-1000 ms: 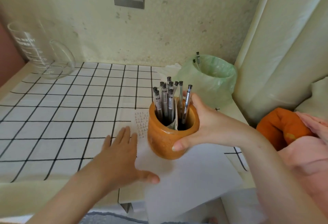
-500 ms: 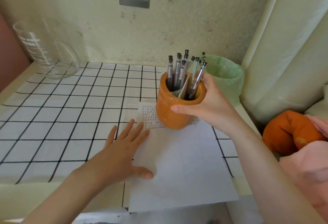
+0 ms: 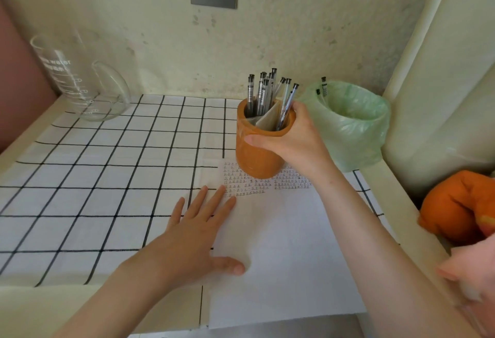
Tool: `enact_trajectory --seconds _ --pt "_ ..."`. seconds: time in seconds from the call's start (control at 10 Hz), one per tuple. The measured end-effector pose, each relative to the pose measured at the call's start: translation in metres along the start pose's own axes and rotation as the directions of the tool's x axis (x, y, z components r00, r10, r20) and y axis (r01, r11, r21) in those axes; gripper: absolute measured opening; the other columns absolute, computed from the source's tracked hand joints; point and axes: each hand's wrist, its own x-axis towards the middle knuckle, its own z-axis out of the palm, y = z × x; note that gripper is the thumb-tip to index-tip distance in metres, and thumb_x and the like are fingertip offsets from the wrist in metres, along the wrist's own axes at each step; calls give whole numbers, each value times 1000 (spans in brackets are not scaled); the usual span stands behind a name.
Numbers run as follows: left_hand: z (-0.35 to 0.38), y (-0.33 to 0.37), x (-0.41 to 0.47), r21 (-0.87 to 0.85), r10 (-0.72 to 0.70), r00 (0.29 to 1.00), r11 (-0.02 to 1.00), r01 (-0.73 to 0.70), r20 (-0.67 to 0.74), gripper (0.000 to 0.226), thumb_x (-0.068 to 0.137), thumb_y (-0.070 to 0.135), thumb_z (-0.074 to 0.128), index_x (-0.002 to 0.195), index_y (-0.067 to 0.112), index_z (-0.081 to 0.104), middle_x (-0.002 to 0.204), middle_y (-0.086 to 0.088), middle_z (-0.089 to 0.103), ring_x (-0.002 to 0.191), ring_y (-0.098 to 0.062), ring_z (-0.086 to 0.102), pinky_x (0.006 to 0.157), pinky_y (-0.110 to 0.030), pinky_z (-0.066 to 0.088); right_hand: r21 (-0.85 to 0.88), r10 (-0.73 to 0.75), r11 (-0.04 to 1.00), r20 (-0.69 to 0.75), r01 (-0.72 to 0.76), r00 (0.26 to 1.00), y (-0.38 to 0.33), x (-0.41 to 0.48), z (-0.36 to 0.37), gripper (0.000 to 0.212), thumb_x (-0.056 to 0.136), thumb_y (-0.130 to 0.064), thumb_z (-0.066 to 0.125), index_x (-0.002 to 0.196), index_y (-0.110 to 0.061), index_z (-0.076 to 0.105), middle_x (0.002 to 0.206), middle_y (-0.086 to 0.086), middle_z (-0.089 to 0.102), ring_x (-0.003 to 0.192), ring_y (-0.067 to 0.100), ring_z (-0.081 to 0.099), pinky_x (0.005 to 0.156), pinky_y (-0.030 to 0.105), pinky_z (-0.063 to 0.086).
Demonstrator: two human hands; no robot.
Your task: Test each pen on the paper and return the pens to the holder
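An orange pen holder (image 3: 257,154) stands on the far edge of a white paper (image 3: 281,252), over rows of small written marks. A grey divider splits the holder, and several clear pens (image 3: 263,92) stick up from it. My right hand (image 3: 290,139) is wrapped around the holder's right side, thumb across its front. My left hand (image 3: 195,235) lies flat with fingers spread on the paper's left edge, holding nothing.
A small bin lined with a green bag (image 3: 351,123) stands right of the holder with two pens in it. A glass measuring jug (image 3: 77,80) sits at the back left. An orange cloth (image 3: 455,206) lies at the right. A checked tablecloth (image 3: 93,176) covers the table.
My right hand has carried the holder away from me and set it at the paper's far edge. The paper has slid further onto the table under my left hand.
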Motion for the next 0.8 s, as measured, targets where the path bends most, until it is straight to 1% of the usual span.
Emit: enact_trajectory --seconds 0.1,0.2,0.3,0.4,0.5,0.6,0.7,0.8 --pt "0 0 0 8 -10 1000 1000 10 15 117 37 88 11 134 39 -31 142 16 -41 128 -11 -43 107 -35 -23 18 -39 999 -39 40 998 2 4 2 86 55 -44 87 128 -26 45 124 -5 54 107 11 55 90 40 52" --pt "-2 3 0 9 -13 1000 1000 13 22 119 36 87 12 136 38 -29 142 16 -41 129 -11 -42 108 -35 -22 22 -57 998 -59 59 997 4 5 4 109 47 -55 84 140 -22 35 134 -4 50 119 12 52 97 41 48" --pt "-3 3 1 1 -13 999 1000 13 51 119 33 87 10 134 37 -31 141 15 -42 129 -12 -42 110 -37 -20 25 -76 997 -52 77 996 9 3 8 120 47 -64 79 146 -24 24 140 -5 46 126 12 47 101 42 46" --pt "-3 3 2 -7 -8 996 1000 8 84 121 28 91 8 130 39 -33 140 15 -43 129 -13 -42 111 -38 -19 14 -99 995 -73 101 992 13 -2 11 111 55 -53 83 145 -22 27 139 -2 44 127 13 45 103 40 44" --pt "-3 3 3 3 -20 995 1000 20 97 129 33 95 21 136 36 -31 139 14 -44 128 -14 -43 111 -38 -19 20 -115 993 -80 117 990 13 -8 11 102 65 -34 85 146 -17 26 144 2 34 131 14 38 109 34 38" --pt "-3 2 4 13 -25 996 1000 24 91 120 40 84 18 139 35 -28 141 13 -43 128 -13 -43 111 -38 -19 -36 -167 986 -108 164 980 11 -13 8 91 76 -27 78 147 -13 23 153 5 21 139 16 28 101 3 27" --pt "-8 2 3 -14 -32 994 999 33 101 111 58 83 32 143 34 -19 148 11 -34 134 -13 -35 114 -37 -15 -64 -217 976 -188 208 958 2 -23 0 72 87 -24 67 145 -13 27 156 5 17 141 17 26 83 -13 19" --pt "-31 7 3 -128 -82 995 989 75 -52 76 84 60 46 147 32 13 156 10 1 143 -10 -11 115 -33 -2 -40 -264 963 -340 267 902 -5 -28 -16 56 91 -18 61 140 -12 36 151 6 28 132 14 39 89 -7 26"
